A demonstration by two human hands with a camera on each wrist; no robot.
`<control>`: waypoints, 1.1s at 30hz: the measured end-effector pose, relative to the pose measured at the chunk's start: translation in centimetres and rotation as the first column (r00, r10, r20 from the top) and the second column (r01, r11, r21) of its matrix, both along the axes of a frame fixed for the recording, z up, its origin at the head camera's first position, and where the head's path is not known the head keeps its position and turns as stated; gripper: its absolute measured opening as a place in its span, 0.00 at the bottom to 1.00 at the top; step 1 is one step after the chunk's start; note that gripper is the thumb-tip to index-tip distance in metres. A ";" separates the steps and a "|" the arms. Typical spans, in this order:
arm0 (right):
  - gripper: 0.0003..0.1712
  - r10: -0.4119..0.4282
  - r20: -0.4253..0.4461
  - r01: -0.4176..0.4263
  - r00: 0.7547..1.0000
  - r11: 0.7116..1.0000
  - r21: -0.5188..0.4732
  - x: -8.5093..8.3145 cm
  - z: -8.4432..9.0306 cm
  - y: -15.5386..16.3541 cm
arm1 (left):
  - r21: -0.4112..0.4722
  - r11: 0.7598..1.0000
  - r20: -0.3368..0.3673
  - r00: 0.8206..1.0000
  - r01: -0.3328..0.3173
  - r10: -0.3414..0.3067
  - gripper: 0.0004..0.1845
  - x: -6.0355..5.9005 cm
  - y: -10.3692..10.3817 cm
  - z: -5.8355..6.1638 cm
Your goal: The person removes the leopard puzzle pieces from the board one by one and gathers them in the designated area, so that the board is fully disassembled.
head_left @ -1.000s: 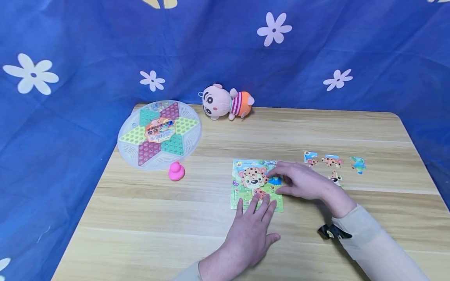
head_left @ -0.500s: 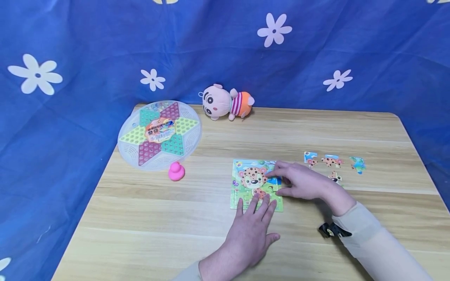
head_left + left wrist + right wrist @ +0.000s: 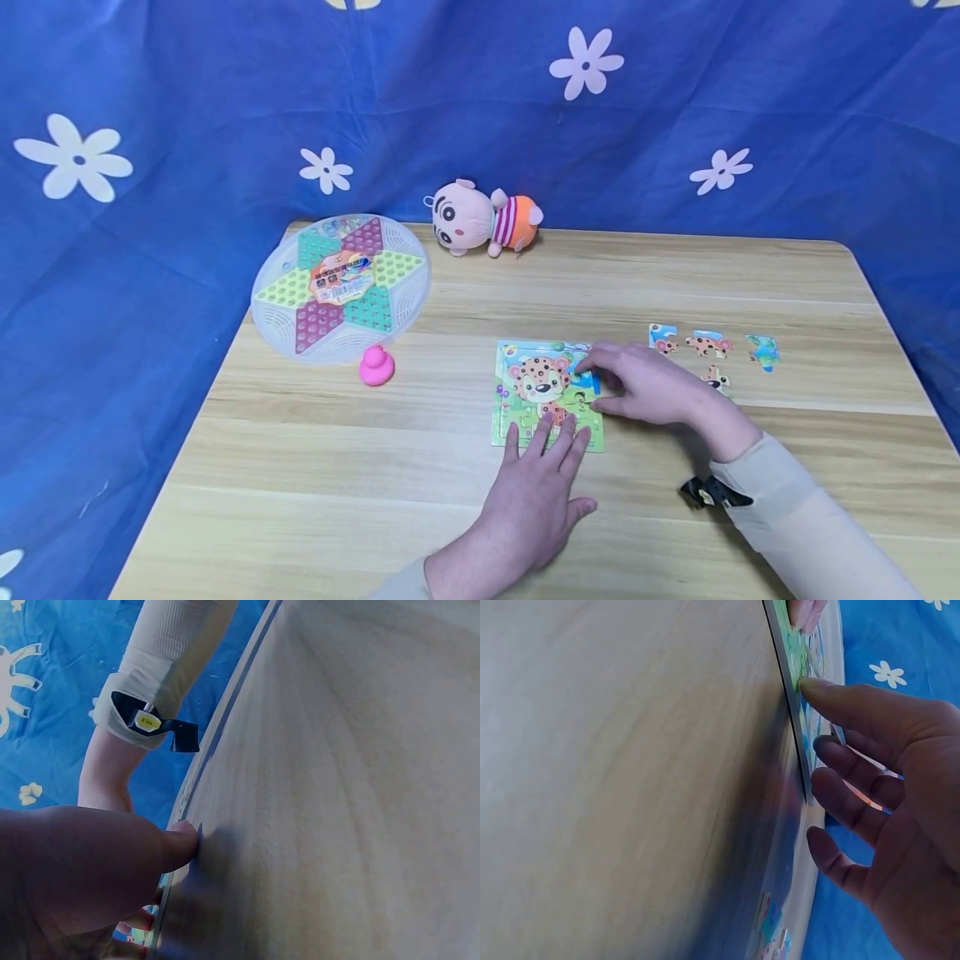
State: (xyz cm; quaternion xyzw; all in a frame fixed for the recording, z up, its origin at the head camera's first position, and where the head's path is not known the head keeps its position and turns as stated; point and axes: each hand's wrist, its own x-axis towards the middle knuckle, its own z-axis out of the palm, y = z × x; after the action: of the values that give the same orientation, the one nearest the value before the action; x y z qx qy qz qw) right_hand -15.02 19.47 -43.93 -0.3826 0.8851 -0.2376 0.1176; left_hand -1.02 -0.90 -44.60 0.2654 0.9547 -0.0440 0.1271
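A jigsaw puzzle of a spotted leopard cub (image 3: 540, 382) lies on the table, a blue gap showing at its right side. My left hand (image 3: 528, 504) rests flat at its lower edge, spread fingertips over the bottom pieces. From the right, my right hand (image 3: 643, 385) reaches over the puzzle's right side, index finger and thumb bent towards each other. In the right wrist view, the thin edge of a puzzle piece (image 3: 839, 735) stands tilted between thumb and fingers, the thumb tip right at the board. The fingers hide most of this piece.
Several loose puzzle pieces (image 3: 708, 343) lie right of the board, one partly behind the right wrist. A round Chinese checkers board (image 3: 411, 321) and a pink rubber duck (image 3: 376, 367) are at left. A plush doll (image 3: 480, 221) lies at the back edge before a blue flowered cloth (image 3: 637, 125).
My right index fingertip has shifted slightly right, away from the leopard's face, and more of the piece beneath it shows. My left hand has stayed in place.
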 end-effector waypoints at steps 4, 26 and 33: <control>0.24 -0.010 0.012 0.010 1.000 0.999 -0.040 0.0 -0.2 0.2 | -0.002 1.000 0.002 1.000 0.001 -0.001 0.43 0.0 0.0 0.0; 0.27 -0.095 0.073 0.107 0.993 0.976 -0.191 1.5 0.3 4.1 | -0.030 1.000 -0.005 1.000 0.007 -0.007 0.44 0.1 0.0 0.3; 0.27 -0.154 0.085 0.169 0.984 0.964 -0.207 2.4 1.2 6.5 | -0.019 1.000 0.011 1.000 0.000 0.000 0.46 0.1 0.0 0.4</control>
State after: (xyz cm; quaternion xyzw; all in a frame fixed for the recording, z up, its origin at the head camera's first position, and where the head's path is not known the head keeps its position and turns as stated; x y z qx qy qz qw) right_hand -12.58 25.97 -42.75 -0.3112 0.8782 -0.3527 0.0864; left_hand -0.88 -0.89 -44.24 0.2645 0.9535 -0.0516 0.1349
